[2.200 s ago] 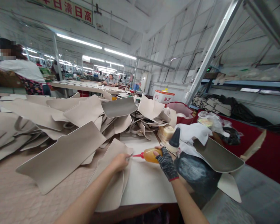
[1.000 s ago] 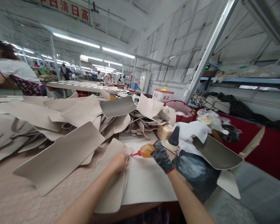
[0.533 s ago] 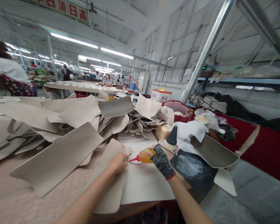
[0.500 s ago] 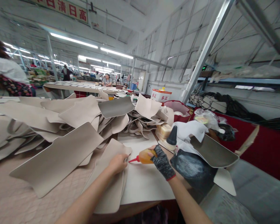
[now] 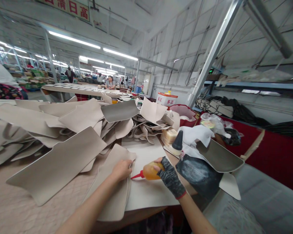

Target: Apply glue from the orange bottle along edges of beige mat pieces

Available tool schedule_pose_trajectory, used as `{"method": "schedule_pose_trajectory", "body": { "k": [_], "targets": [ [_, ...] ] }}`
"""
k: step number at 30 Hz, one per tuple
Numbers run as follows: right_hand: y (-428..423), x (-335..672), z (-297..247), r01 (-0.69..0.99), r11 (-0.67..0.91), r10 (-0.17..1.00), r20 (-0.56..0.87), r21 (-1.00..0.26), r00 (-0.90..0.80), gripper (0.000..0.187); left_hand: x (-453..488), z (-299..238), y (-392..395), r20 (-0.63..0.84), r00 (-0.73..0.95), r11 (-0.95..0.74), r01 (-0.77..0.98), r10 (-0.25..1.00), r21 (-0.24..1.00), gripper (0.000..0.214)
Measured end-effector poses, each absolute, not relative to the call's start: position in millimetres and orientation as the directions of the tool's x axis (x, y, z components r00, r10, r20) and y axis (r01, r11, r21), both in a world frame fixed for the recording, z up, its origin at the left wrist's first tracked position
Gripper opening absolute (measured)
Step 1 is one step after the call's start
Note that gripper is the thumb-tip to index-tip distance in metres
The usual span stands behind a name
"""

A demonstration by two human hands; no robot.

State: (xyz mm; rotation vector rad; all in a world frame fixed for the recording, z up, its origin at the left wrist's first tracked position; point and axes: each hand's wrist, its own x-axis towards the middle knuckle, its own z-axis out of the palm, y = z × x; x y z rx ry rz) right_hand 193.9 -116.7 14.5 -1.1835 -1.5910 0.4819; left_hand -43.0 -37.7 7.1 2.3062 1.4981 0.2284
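Note:
My right hand (image 5: 170,177), in a dark grey fingerless glove, is wrapped round a glue bottle (image 5: 150,171) of amber liquid. Its thin red nozzle points left, its tip at the right edge of a beige leather-like panel (image 5: 114,191). With bent fingers, my bare left hand (image 5: 122,169) grips that panel's upper right edge. Other beige layers lie under the panel. A white sheet (image 5: 146,195) is spread beneath the bottle.
Heaped beige panels (image 5: 61,159) cover the table's left and back. At right are a black cone-shaped cap (image 5: 177,141), white cloth (image 5: 196,135), a dark board (image 5: 197,175) and a curved grey panel (image 5: 219,156). Several people are farther back.
My right hand has brought the bottle a little toward me, so the nozzle tip sits lower along the panel's edge. My left hand keeps its hold. The view has shifted slightly.

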Motion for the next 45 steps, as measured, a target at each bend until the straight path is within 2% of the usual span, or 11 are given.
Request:
{"method": "schedule_pose_trajectory", "body": {
  "k": [16,30,36,38,45],
  "targets": [
    [-159.6,181.0,26.8,0.430,0.381,0.894,0.445,-0.818,0.055,0.026,-40.2,6.6,-39.6,-0.035,0.445,-0.403,0.839,0.895,0.367,0.042],
    [-186.3,179.2,14.6,0.381,0.310,0.925,0.369,-0.871,0.091,0.028,-39.8,3.9,-44.8,-0.010,0.451,-0.420,0.838,0.892,0.348,0.039],
    [-187.5,182.0,4.8,0.353,0.096,0.976,0.157,-0.930,0.148,0.043,-39.9,3.5,-44.7,-0.003,0.448,-0.416,0.833,0.894,0.365,0.038],
    [-185.0,182.8,3.4,0.343,0.056,0.974,0.127,-0.938,0.190,0.048,-40.5,3.8,-42.7,-0.012,0.447,-0.410,0.832,0.895,0.374,0.039],
    [-174.3,180.4,13.1,0.411,0.099,0.929,0.232,-0.906,0.288,0.046,-39.1,7.3,-41.1,-0.043,0.438,-0.391,0.839,0.898,0.378,0.044]
  ]
}}
